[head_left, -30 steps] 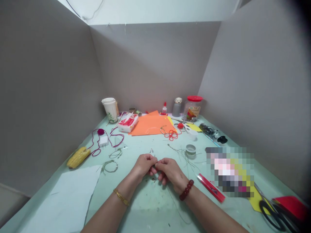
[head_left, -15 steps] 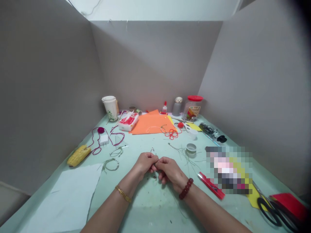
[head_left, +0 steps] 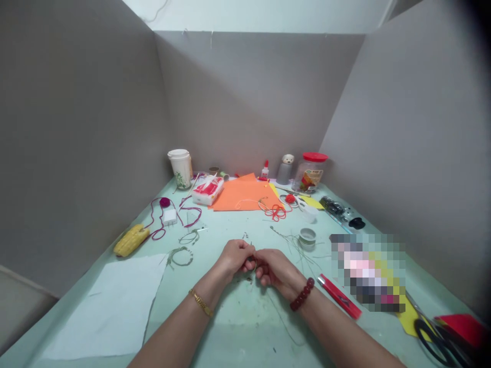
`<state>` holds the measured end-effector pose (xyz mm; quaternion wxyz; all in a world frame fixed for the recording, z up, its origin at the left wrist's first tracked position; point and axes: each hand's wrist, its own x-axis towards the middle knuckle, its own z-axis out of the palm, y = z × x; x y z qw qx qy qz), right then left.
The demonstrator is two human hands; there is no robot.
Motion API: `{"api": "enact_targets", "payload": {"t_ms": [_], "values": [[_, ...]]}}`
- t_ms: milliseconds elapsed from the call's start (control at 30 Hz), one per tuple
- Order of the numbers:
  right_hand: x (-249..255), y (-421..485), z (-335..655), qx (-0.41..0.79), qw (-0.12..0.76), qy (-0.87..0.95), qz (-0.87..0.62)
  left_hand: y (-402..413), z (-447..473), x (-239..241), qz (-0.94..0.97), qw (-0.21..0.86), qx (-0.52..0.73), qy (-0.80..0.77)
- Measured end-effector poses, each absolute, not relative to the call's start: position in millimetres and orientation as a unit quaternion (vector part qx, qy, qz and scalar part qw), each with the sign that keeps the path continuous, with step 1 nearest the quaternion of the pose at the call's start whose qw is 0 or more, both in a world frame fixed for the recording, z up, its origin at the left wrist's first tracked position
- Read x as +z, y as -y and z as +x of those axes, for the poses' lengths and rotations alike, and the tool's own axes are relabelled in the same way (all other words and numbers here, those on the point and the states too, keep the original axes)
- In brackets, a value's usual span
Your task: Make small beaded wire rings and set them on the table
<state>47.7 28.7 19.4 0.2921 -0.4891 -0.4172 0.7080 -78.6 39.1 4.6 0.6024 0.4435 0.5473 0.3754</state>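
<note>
My left hand (head_left: 235,257) and my right hand (head_left: 278,269) meet over the middle of the pale green table (head_left: 238,327). Both pinch a thin green cord (head_left: 251,263) that forms a small loop between the fingertips. A strand of it trails toward me under my right wrist. A gold bracelet sits on my left wrist, a dark red bead bracelet (head_left: 302,294) on my right. Small cord scraps lie on the table just under my hands.
A white sheet (head_left: 111,301) lies front left, near green cord loops (head_left: 180,255) and a corn-shaped object (head_left: 130,240). Orange paper (head_left: 245,194), red cord, a cup (head_left: 181,167), a red-lidded jar (head_left: 310,171) stand behind. A spool (head_left: 307,236), red cutter (head_left: 339,296) and scissors (head_left: 441,340) lie right. Grey walls enclose the table.
My hands stay together on the cord, and a small loop now shows between the fingertips. The view has shifted slightly, so everything sits a little further right.
</note>
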Motion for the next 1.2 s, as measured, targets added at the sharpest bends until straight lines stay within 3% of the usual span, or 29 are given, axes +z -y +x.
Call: {"api": "enact_targets", "payload": {"t_ms": [567,1200], "values": [[23.4,-22.4,44.1,0.650,0.318,0.409,-0.557,-38.0,-83.1,7.3,0.428,0.630,0.363,-0.538],[21.0,-21.3,42.0,0.630,0.321,0.432,-0.560,-38.6,-78.8,4.1,0.443,0.591,0.347,-0.577]]}}
